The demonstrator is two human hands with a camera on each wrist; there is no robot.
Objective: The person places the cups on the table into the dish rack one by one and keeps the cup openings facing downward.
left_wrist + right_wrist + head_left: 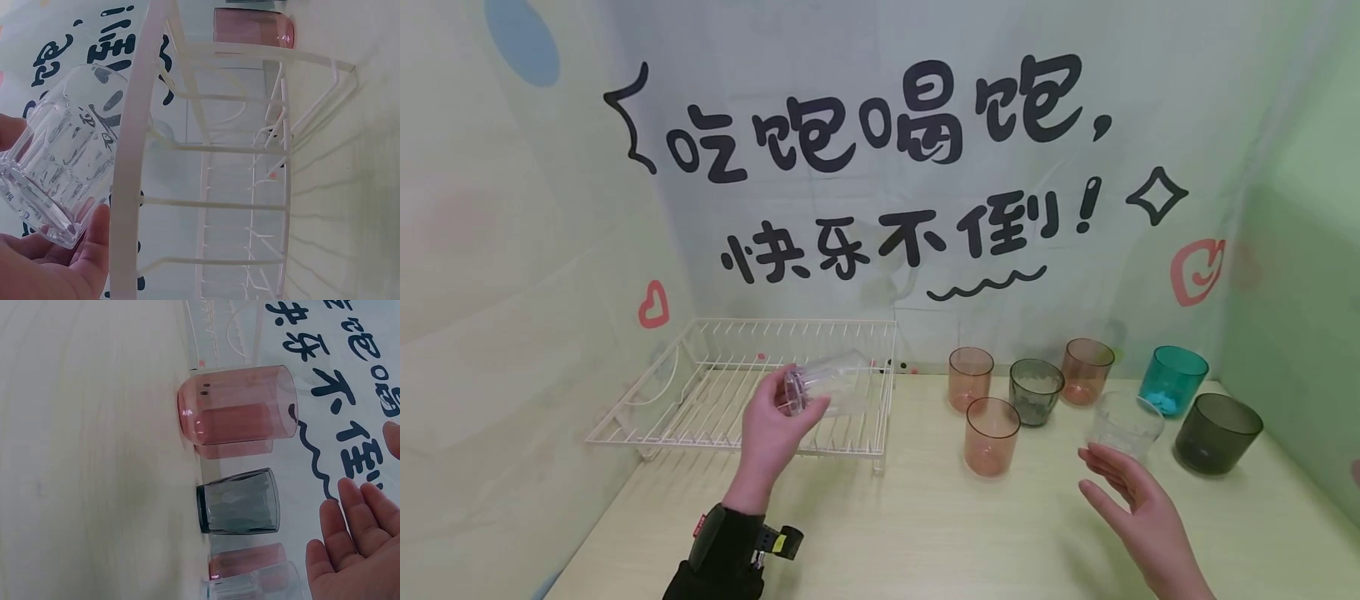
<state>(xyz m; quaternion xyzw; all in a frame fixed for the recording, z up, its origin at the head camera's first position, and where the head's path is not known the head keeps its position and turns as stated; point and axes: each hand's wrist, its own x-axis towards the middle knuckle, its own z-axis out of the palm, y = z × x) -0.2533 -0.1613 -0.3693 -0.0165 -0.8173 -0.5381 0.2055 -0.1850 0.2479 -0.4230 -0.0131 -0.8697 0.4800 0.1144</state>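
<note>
A clear cup (1126, 421) stands near twelve o'clock from the right hand (1138, 508), a peach tumbler (991, 442) at ten. Above the white wire dish rack (128, 162), the left hand (775, 429) grips a sideways clear faceted tumbler (838, 385) (mouth toward three o'clock); the right thumb and fingers stand apart, loosely extended.

We see a glossy, glass-like cup (841, 385) above the smooth, coated-looking rack (130, 156), with smooth tabletop (940, 533) beneath the rack.
</note>
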